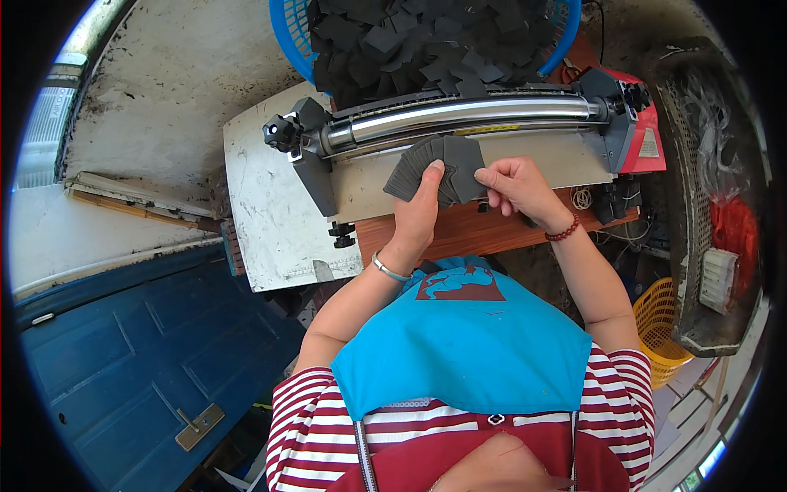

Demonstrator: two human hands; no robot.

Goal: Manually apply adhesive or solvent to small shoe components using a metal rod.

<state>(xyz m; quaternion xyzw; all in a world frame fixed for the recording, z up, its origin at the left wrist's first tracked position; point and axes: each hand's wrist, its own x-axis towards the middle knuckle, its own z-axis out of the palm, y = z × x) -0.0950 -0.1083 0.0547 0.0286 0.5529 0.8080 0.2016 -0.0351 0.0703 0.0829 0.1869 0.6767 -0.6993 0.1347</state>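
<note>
My left hand (420, 207) is closed around a fanned stack of thin dark grey square pieces (414, 170), its thumb pressed on top. My right hand (522, 189) pinches the edge of the rightmost dark piece (465, 168) of that fan between thumb and fingers. Both hands are over the front plate (361, 190) of a roller machine. Just beyond the fan runs the machine's shiny metal roller (475, 113), with dark end brackets and a red housing (646, 135) on the right.
Behind the roller stands a blue plastic basket (288, 41) heaped with similar dark pieces (385, 41). A white board (275, 189) lies left of the machine. At right are a yellow basket (656, 324) and a long tray (693, 205) holding plastic bags. A blue door (139, 344) is at lower left.
</note>
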